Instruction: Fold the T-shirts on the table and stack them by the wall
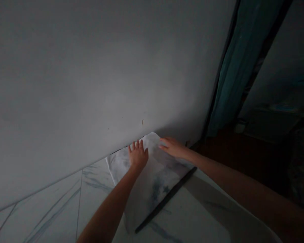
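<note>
A pale sheet with grey and bluish patches (152, 179) lies on a white marble-patterned surface (96, 182), its far edge against the wall. A long dark strip (167, 199) runs along the sheet's near right edge. My left hand (138, 156) rests flat on the upper part of the sheet with its fingers spread. To its right, my right hand (172, 147) is at the sheet's upper right edge, fingers stretched out and apart, holding nothing.
A grey wall (103, 84) rises directly behind the surface. On the right hangs a teal curtain (239, 64), with a dark reddish floor (225, 148) below it. Farther right are a small light container (240, 126) and dim furniture.
</note>
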### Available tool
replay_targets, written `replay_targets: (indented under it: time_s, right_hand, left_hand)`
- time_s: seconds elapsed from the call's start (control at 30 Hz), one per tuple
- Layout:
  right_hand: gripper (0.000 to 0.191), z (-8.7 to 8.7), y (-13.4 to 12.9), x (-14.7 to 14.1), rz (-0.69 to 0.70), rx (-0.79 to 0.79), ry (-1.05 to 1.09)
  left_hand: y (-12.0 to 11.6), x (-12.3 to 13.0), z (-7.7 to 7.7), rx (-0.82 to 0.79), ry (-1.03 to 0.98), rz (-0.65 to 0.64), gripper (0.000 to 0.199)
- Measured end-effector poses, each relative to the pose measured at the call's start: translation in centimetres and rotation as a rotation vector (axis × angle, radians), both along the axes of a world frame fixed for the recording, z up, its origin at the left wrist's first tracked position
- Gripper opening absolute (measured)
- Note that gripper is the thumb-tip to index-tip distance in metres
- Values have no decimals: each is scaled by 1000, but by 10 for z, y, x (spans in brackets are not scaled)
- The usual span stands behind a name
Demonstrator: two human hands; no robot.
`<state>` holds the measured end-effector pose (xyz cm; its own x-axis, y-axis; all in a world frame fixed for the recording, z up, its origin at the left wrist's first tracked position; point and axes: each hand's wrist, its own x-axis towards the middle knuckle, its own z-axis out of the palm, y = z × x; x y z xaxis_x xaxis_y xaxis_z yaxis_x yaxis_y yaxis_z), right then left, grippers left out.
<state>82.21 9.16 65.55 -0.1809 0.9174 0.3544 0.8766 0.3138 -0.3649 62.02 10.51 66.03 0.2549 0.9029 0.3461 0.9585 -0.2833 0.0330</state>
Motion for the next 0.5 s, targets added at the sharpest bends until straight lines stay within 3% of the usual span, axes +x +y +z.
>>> replay_targets:
  time_s: [0.1,0.17,0.23,0.33,0.43,0.5]
  right_hand:
    - [52,-7,22,-64,279,-2,-41]
    - [54,-18,34,-80,353,-54,-94]
    - [52,-27,46,-72,271,-114,-119]
    - [53,-28,64,-40,-12,-222,-97]
    - [60,-19,75,-25,-212,-265,-71]
    - [61,-16,75,-31,-229,-178,-75]
  left_hand:
    - [-15,-46,-8,-11,76,115,61]
    - [-19,-74,-14,-91,114,115,61]
    - [-20,-98,-15,-150,136,76,58]
    - [-18,-119,-9,-174,156,44,54]
    - [-15,-121,-3,-137,141,194,56]
    - [-15,-114,-4,-74,129,267,60]
